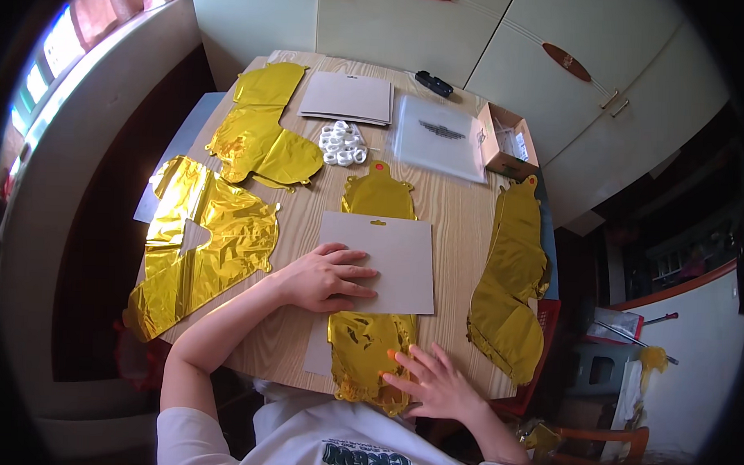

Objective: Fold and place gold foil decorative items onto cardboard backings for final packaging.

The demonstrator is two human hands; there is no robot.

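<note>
My left hand (325, 276) lies flat with fingers spread on a grey cardboard sheet (396, 258). This sheet covers the middle of a flat gold foil balloon (379, 192) stretched along the wooden table (451, 211). My right hand (432, 382) rests open on the balloon's near end (364, 351) at the table's front edge. A second grey sheet (317, 349) peeks out under the balloon at the near edge.
More gold foil balloons lie at the left (199, 243), far left (260, 138) and right edge (510, 278). At the back are a stack of grey cards (348, 96), white rings (343, 143), clear plastic sleeves (439, 136), a small cardboard box (506, 139) and a black tool (434, 83).
</note>
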